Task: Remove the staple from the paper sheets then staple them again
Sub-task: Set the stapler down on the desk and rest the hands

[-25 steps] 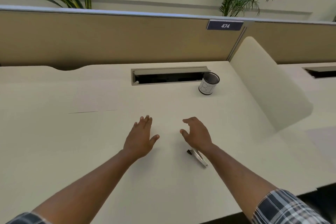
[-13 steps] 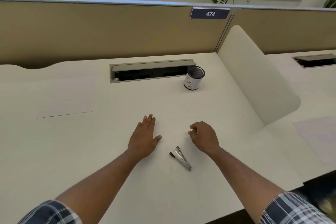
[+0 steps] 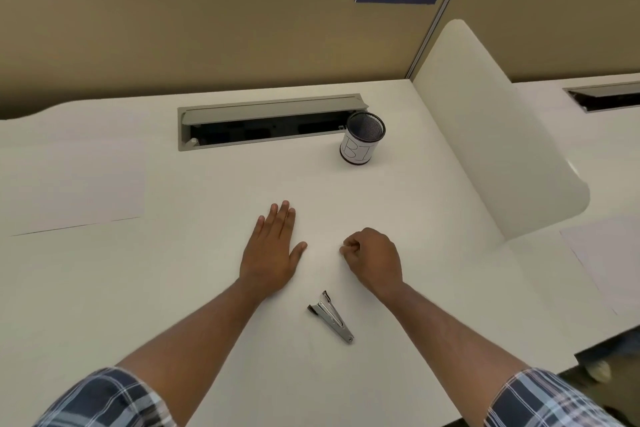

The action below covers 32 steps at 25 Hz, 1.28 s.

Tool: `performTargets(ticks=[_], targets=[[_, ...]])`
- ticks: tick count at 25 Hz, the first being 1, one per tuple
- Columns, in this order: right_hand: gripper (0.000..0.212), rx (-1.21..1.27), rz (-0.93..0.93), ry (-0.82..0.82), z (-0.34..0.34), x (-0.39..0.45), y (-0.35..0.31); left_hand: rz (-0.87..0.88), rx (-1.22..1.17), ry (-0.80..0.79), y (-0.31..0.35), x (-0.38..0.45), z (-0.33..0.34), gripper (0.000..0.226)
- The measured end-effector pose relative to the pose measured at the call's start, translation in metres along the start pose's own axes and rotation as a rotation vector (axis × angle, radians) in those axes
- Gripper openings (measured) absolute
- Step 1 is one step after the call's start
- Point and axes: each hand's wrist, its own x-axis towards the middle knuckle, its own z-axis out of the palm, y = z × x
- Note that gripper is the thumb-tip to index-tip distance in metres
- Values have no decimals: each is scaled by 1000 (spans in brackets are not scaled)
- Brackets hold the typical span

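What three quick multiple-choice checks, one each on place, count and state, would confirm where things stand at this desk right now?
1. Where does the stapler lie?
A. inside the cup
B. on the desk, near the wrists
C. in the left hand

2. How many cups stand on the desk?
A. one
B. two
C. three

3. How is the right hand held?
A. flat, fingers spread
B. curled into a loose fist
C. wrapped round the stapler

Answers: 1 B, the stapler lies on bare desk, touched by neither hand. 2 A, a single mesh cup stands by the cable slot. 3 B, its fingers are tucked in, while the left hand lies flat.
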Motion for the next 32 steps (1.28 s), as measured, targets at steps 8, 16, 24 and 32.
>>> performTargets(ticks=[8, 16, 24, 32], targets=[[16, -18, 4, 69, 11, 2, -9, 19, 16, 20, -1, 4, 0, 74], [6, 101, 141, 31, 7, 4, -11, 21, 13, 30, -2, 4, 1, 74], [22, 215, 365, -139, -7, 32, -7, 16, 17, 24, -2, 4, 1, 74], [9, 518, 371, -227, -16, 33, 4, 17, 17, 12, -3, 5, 0, 75]])
